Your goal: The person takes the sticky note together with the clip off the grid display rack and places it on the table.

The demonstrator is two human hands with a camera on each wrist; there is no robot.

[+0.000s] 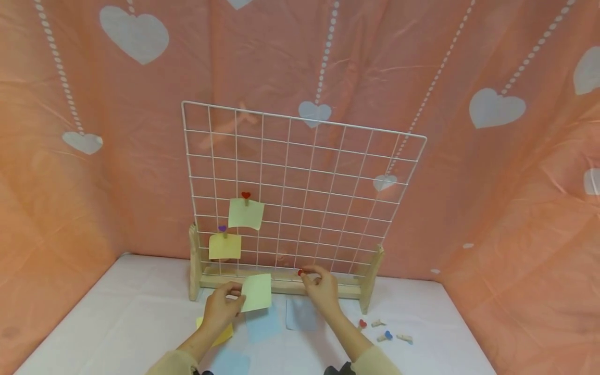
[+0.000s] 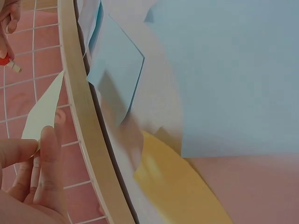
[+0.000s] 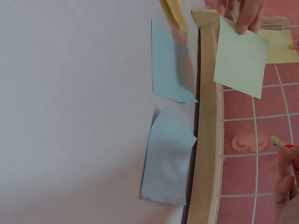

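Observation:
My left hand (image 1: 222, 306) pinches a pale green sticky note (image 1: 257, 292) by its left edge, in front of the wooden base of a white wire grid (image 1: 300, 192). To the right, my right hand (image 1: 322, 289) pinches a small wooden clothespin (image 3: 277, 142) with a red heart on it. The note and the clothespin are apart. On the grid's left part hang a light green note (image 1: 246, 214) under a red-heart clothespin (image 1: 246, 197) and a yellow note (image 1: 225, 247) under a purple-heart clothespin (image 1: 223, 230).
Blue notes (image 1: 263, 325) and a yellow note (image 1: 222, 336) lie on the white table (image 1: 140, 307) beneath and near the hands. Several loose clothespins (image 1: 385, 336) lie at the right. A wooden stand (image 1: 372, 281) carries the grid, with a pink heart-patterned curtain (image 1: 450, 208) behind it.

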